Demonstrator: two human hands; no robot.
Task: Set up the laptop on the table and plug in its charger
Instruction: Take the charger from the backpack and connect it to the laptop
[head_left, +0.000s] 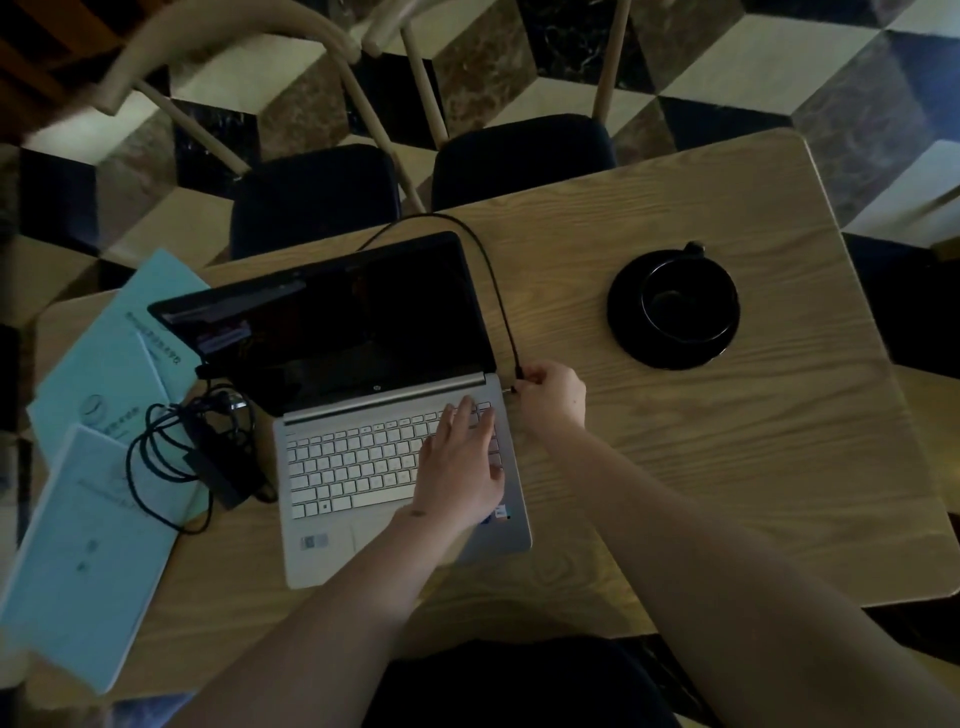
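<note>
Dim wooden table (701, 467), laptop (395, 467) open at center. Right hand (553, 392) fingers pinch the charger plug (515, 387) at its 3 o'clock edge; left hand (460, 457) flat, fingers apart, on the keys. I'd brace there, push straight in

Silver laptop (405, 467), black cup (683, 304), pale-blue booklets (98, 545) — floor (727, 78) checkered.

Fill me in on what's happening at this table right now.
A person is plugging a charger into an open laptop on a wooden table. The right hand pinches the charger plug at the laptop's right edge, while the left hand rests flat on the keyboard. The power brick and coiled cable lie to the left on blue booklets. A black cup on a saucer sits to the right.
</note>
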